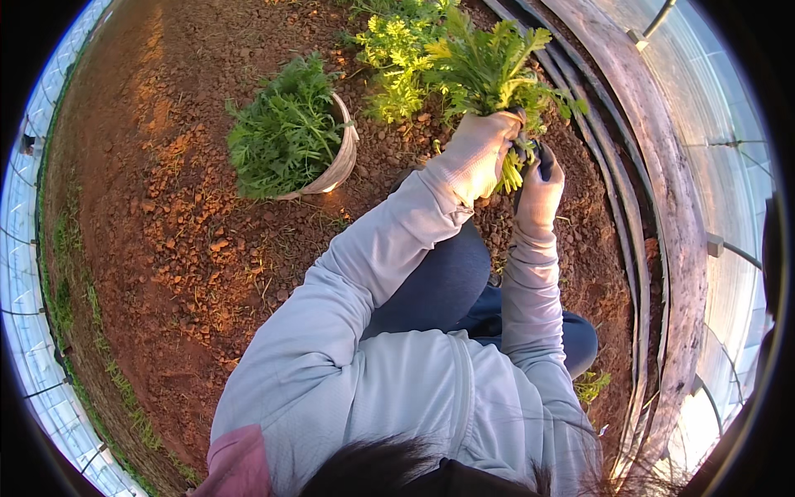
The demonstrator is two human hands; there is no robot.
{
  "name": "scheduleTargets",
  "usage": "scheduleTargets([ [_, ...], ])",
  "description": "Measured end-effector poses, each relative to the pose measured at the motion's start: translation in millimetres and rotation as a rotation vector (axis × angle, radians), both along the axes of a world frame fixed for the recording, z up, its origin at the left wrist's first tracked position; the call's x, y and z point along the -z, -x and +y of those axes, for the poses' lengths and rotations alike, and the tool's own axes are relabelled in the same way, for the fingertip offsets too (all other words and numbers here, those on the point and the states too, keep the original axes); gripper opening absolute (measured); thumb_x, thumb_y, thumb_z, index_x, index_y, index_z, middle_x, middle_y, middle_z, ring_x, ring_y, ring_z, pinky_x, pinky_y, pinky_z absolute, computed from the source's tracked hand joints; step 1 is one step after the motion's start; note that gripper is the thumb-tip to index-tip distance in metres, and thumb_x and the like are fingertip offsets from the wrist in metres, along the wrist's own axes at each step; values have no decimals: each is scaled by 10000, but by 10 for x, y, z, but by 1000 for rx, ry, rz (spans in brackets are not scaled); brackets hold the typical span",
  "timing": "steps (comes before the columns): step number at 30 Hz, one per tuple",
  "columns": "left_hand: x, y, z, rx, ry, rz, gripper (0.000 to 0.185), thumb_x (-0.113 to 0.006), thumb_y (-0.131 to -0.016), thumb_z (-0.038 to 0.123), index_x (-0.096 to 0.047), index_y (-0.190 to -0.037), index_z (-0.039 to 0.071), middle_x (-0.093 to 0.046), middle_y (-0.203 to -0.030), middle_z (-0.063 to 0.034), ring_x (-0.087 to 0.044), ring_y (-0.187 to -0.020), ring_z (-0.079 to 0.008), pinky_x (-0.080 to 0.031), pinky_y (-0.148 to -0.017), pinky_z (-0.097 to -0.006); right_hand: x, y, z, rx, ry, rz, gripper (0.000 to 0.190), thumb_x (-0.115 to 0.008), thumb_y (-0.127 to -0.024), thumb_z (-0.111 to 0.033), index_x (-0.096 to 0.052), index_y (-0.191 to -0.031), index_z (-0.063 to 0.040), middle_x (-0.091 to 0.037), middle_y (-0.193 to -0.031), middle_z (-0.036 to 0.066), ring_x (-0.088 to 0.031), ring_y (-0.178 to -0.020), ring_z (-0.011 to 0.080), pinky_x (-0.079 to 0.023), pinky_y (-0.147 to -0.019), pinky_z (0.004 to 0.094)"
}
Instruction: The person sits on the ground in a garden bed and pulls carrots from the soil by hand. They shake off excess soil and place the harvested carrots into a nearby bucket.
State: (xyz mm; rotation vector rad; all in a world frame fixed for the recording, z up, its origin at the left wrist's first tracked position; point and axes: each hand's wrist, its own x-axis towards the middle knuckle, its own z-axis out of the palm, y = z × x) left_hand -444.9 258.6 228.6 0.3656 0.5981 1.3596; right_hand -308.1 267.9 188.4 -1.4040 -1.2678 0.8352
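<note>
My left hand (481,146), in a pale glove, grips a bunch of leafy greens with toothed leaves, like crown daisy (490,68). The leaves fan out above the fist and the cut-looking stem ends (510,174) stick out below it. Close beside those stems is my right hand (539,183), in a similar glove with dark fingertips. Its fingers are bent toward the stems; whether they pinch a stem or hold something small is hidden.
A round basket (345,152) heaped with cut greens (282,130) stands on the reddish soil (211,261) to the left. Greens still growing (397,62) are just ahead. Dark tubing (621,205) and a plastic-film greenhouse wall (730,161) run along the right.
</note>
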Motion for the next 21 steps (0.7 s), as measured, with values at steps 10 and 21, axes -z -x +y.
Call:
scheduleTargets([
  [10, 707, 1378, -489, -186, -261, -130, 253, -519, -945, 258, -561, -1129, 90, -636, -987, -116, -641, -887, -262, -555, -788, -418, 1158, -1242, 48, -340, 546, -303, 431, -620, -899, -260, -573, -1270, -46, -685, -932, 68, -593, -757, 118, -478, -665, 259],
  [21, 1134, 2255, -578, -486, 290, -222, 450, -564, -905, 344, -518, -1270, 84, -556, -1274, -129, -536, -1145, -341, -426, -1004, -561, 1317, -913, -198, -627, 559, -360, 424, -597, -899, -254, -560, -1250, -20, -676, -1078, 143, -631, -971, 196, -470, -865, 303],
])
